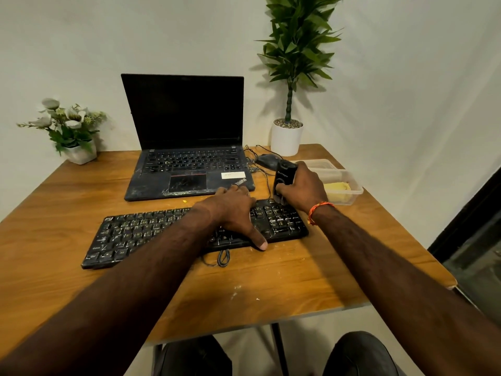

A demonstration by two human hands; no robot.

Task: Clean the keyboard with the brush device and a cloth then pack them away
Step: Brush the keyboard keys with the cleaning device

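A black, dusty keyboard [151,232] lies across the middle of the wooden table [298,280]. My left hand [233,213] rests flat on its right-centre part, thumb over the front edge, holding it down. My right hand [303,188] grips a black brush device [283,176] upright, its lower end on the keyboard's far right corner. A yellow cloth [337,189] lies inside a clear plastic box [349,180] just right of that hand.
An open, dirty black laptop [187,158] stands behind the keyboard. A black mouse [267,160] and cables lie beside it. A white pot with a tall plant [287,137] is at the back right, a flower pot [76,147] at the back left. The keyboard's cable [222,257] loops at the front.
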